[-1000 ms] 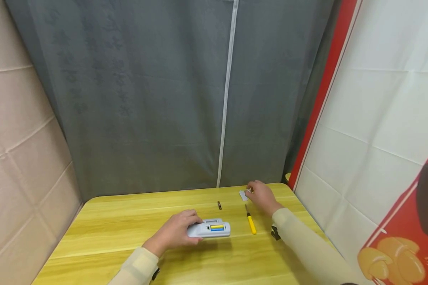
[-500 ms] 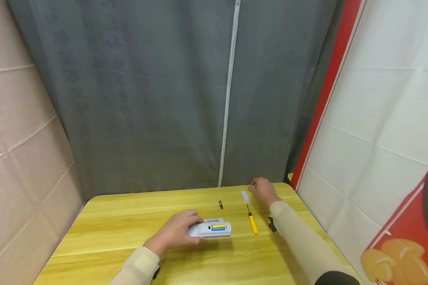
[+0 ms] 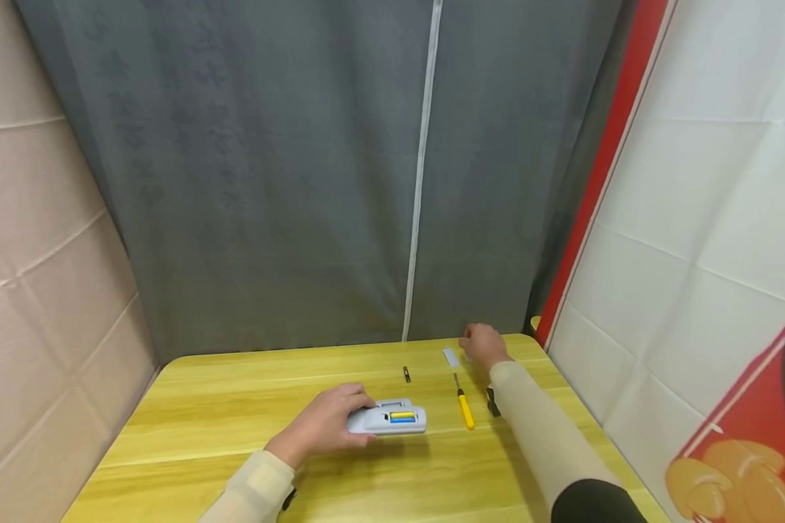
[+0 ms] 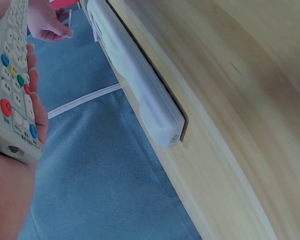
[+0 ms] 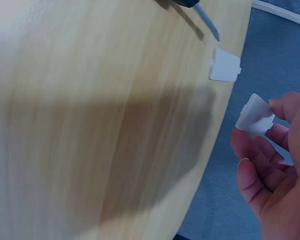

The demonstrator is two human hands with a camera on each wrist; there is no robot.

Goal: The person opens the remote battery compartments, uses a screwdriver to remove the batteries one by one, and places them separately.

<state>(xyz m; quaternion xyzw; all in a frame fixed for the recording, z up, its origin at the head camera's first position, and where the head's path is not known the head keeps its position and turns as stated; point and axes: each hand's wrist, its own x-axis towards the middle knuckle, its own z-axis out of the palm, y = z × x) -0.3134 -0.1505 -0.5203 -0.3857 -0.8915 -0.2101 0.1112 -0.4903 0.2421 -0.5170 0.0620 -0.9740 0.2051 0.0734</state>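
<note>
My left hand [image 3: 330, 421] grips a pale grey remote control [image 3: 369, 423] above the table. Its back faces me in the head view, where a yellow battery [image 3: 402, 415] and a blue battery [image 3: 402, 420] sit in the uncovered compartment. Coloured buttons show on its face in the left wrist view. At the table's far right, my right hand [image 3: 486, 346] pinches a small white battery cover [image 5: 255, 116] between thumb and fingers, held off the surface. A similar white battery cover [image 5: 225, 65] lies on the table beside that hand.
Another white remote control [image 4: 135, 75] lies on the table behind the held one. A yellow-handled screwdriver [image 3: 466, 411] lies between my hands, its shaft toward the loose cover. Farther back is a small black battery-like piece [image 3: 407, 374]. A grey curtain [image 3: 268, 218] hangs behind the table.
My right hand has moved slightly right and away from the lying cover, which shows more fully. The left hand keeps its grip on the remote control nearly unmoved.
</note>
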